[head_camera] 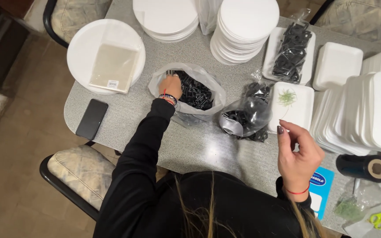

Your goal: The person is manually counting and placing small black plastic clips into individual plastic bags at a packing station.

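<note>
Clips, small and black, fill the open clear bag (195, 90) that lies near the middle of the bench (199, 145). The left hand (171, 86) is inside the mouth of this bag, with the fingers dipped among the clips; whether they already grasp one I cannot tell. The right hand (297, 154) hovers to the right of the bag, above the bench edge, with fingers half curled and nothing between them.

Just right of the bag lies a second bag (248, 113) of black parts, and beside that a white foam tray (294, 105) that carries only a small green sprig (286, 97). I judge the work to be at an early point: one tray is begun, with no clip on it yet, and tall stacks of trays (367, 112) further right are unused. Behind the bag stand stacks of white round plates (243, 26). Left of the bag lie a plate with a clear sleeve (106, 55) and a black phone (91, 119).
</note>
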